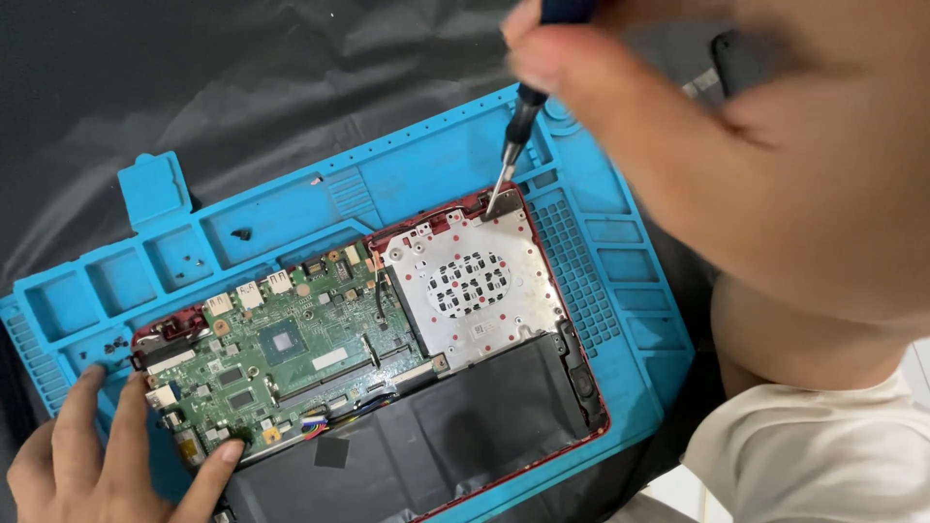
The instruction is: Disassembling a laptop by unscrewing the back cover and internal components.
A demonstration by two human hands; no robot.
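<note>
An opened red laptop base [542, 463] lies on a blue silicone repair mat [417, 165]. Inside it I see a green circuit board [291, 353], a silver metal plate [465, 286] with a round vent pattern, and a black battery [455, 431]. My right hand [678, 126], close to the camera and blurred, grips a screwdriver [518, 126]; its tip rests on the hinge bracket at the plate's far corner. My left hand [107, 455] lies flat at the laptop's left end, fingers spread, one fingertip on the board's edge.
Small black screws [116, 344] sit in the mat's left compartments, and another screw [242, 233] lies in a tray farther back. A black cloth [194, 77] covers the surface under the mat. A dark phone-like object [736, 58] lies at the top right.
</note>
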